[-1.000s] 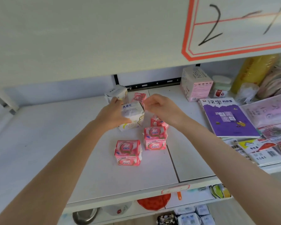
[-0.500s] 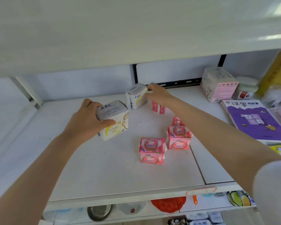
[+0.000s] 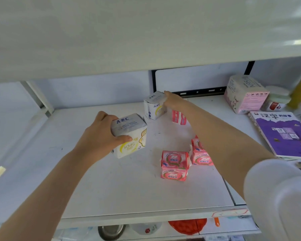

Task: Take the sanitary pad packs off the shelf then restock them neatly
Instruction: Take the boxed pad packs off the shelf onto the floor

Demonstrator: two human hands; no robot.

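Head view: L hand (image 3: 97, 136) grips ABC pack (image 3: 129, 134) from its left side, thumb across the near face, fingers over the top. The pack is left of centre on the shelf (image 3: 111, 188), slightly tilted; can't tell if it sits on the board or is just off it.

R hand (image 3: 174, 101) is at the top right edge of the far ABC pack (image 3: 155, 106), which stands upright near the back wall. Its fingertips are hidden behind the pack, so can't tell if it's gripping or only touching.

Just right of that pack, by the R forearm, is the far pink pack (image 3: 178, 117), on edge. Nearer is the near pink pack (image 3: 175, 165), w/ the right pink pack (image 3: 201, 153) just beside it, partly hidden by the arm.

Far right: N95 box (image 3: 245, 93), w/ a jar (image 3: 276, 100) beside it and a purple book (image 3: 283, 133) nearer. A white sleeve (image 3: 276, 197) is near right. On the level below: bowl (image 3: 111, 231).
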